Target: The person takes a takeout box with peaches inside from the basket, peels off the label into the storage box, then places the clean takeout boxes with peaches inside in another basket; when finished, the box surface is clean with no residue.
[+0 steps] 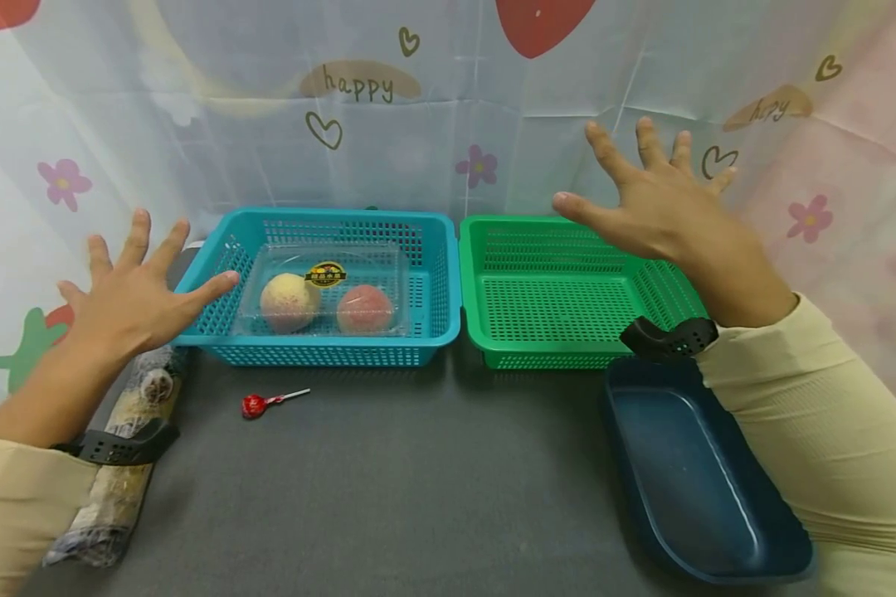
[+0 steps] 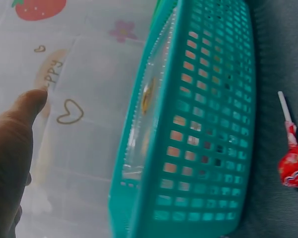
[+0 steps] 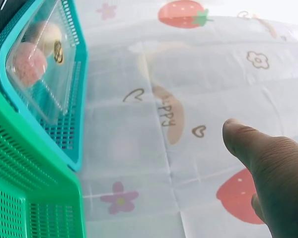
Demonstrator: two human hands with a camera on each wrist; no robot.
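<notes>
My left hand [image 1: 130,290] hovers with fingers spread beside the left end of a blue basket [image 1: 224,249], holding nothing. Inside that basket lies a clear plastic box [image 1: 328,286] with two round pastries. My right hand [image 1: 653,195] is raised over the far right part of an empty green basket [image 1: 567,290], fingers spread, empty too. A red lollipop [image 1: 255,405] lies on the grey table in front of the blue basket. The left wrist view shows the blue basket [image 2: 203,148] on edge and the lollipop [image 2: 293,166]; the right wrist view shows both baskets and my thumb [image 3: 268,163].
A dark blue tray [image 1: 687,464] sits at the front right under my right forearm. A wrapped packet of snacks [image 1: 123,448] lies along the left edge under my left wrist. A printed curtain [image 1: 418,116] closes off the back and sides.
</notes>
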